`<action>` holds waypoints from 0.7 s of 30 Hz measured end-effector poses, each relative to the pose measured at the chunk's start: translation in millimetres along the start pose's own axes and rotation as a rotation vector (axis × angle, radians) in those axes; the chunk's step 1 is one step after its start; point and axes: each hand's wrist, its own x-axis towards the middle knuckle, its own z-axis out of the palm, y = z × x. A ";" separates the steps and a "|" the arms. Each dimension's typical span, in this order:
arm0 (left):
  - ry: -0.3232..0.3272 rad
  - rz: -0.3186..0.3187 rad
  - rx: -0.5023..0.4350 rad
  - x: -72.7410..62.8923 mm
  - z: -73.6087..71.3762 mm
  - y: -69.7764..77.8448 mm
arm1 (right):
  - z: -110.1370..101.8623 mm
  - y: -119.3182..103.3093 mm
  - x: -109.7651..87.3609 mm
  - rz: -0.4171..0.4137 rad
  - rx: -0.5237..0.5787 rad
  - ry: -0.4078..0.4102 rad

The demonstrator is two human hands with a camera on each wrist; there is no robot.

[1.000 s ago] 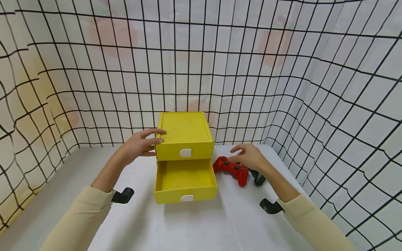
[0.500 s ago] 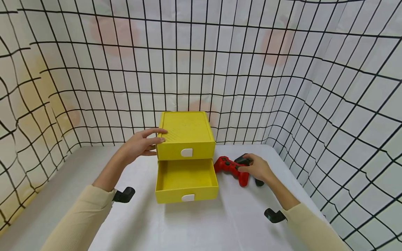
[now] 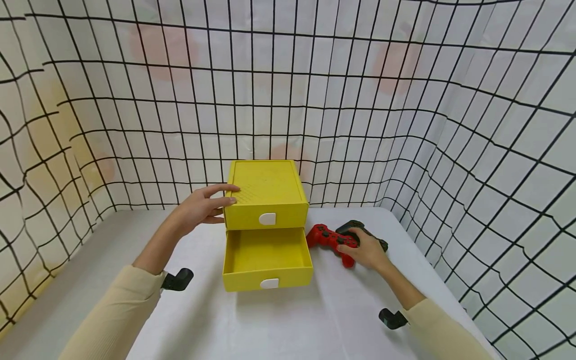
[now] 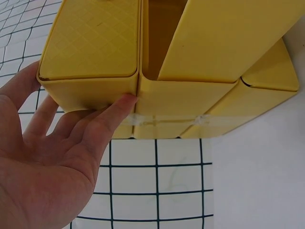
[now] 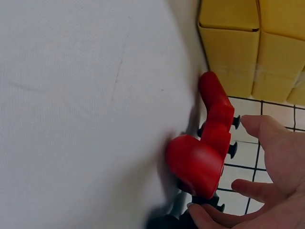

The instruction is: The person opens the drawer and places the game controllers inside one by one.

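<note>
A yellow drawer cabinet [image 3: 265,182] stands upright, and the drawer [image 3: 270,279] below its top one is pulled out and holds nothing visible. My left hand [image 3: 198,209] rests on its left side, two digits over the top edge, the others along the side wall. A red game controller [image 3: 323,235] lies right of the cabinet, partly overlapping a black game controller [image 3: 353,225]. Over both hovers my right hand [image 3: 368,249]. In the right wrist view its thumb [image 5: 255,125] stands apart from the red controller's sticks, while lower fingertips reach beside the black one.
A black wire grid [image 3: 279,120] encloses the back and both sides of the white table [image 3: 198,310]. A third cabinet section [image 4: 271,71] shows under the pulled-out drawer in the left wrist view. White tabs [image 3: 267,218] mark the drawer fronts.
My right hand has moved right and down, from above the red controller to between both controllers. The black controller's right end now lies farther back. My left hand stays on the cabinet.
</note>
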 end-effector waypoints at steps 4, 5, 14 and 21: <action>0.000 0.001 -0.002 0.0 -0.2 0.0 | 6.2 -4.1 1.6 0.017 -0.015 0.012; -0.001 0.000 -0.002 0.1 -0.2 0.0 | 7.8 -5.1 2.1 0.023 -0.018 0.015; 0.000 -0.004 -0.003 0.8 -0.4 -0.4 | 18.7 -6.2 6.9 0.031 -0.040 0.052; 0.000 -0.004 -0.005 0.2 -0.4 -0.1 | 25.3 -4.7 11.2 0.054 -0.075 0.053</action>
